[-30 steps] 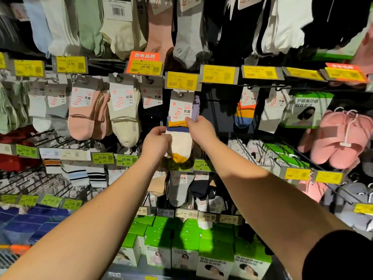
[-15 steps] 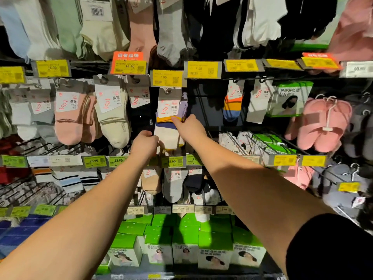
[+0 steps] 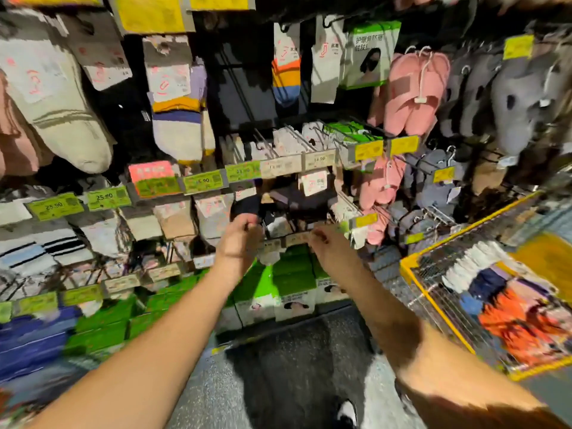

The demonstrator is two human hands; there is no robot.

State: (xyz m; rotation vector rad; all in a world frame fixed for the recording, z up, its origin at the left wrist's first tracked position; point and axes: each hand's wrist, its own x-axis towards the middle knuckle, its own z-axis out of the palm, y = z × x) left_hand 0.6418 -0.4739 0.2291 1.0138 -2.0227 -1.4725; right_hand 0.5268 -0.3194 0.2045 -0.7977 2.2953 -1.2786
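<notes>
Hands are low on the rack, at a row of dark socks [image 3: 247,205] hanging under the green price tags [image 3: 202,181]. The left hand [image 3: 237,243] shows its back to the camera, fingers curled in at the top, knuckles just below the dark socks. Blur hides whether the fingertips pinch a sock's lower edge or only brush it, so I cannot tell what, if anything, it has hold of. The right hand [image 3: 325,243] sits near it, to the right, with fingers bent toward a pale tag strip [image 3: 297,239] on the front of the hooks. It seems to touch the strip, but I cannot tell whether it grips it. More socks hang between the two hands, too smeared to sort out. A striped sock [image 3: 182,119], banded yellow, blue and cream, hangs well above the left hand, apart from both hands. Green boxes [image 3: 291,274] are stacked right under the hands. A wire basket [image 3: 411,267] with a yellow rim stands to the right and holds folded socks in white, navy and orange. Pink slippers [image 3: 411,97] hang high on the right beside grey ones. Both forearms reach up from the bottom edge over a speckled grey floor [image 3: 278,366].
</notes>
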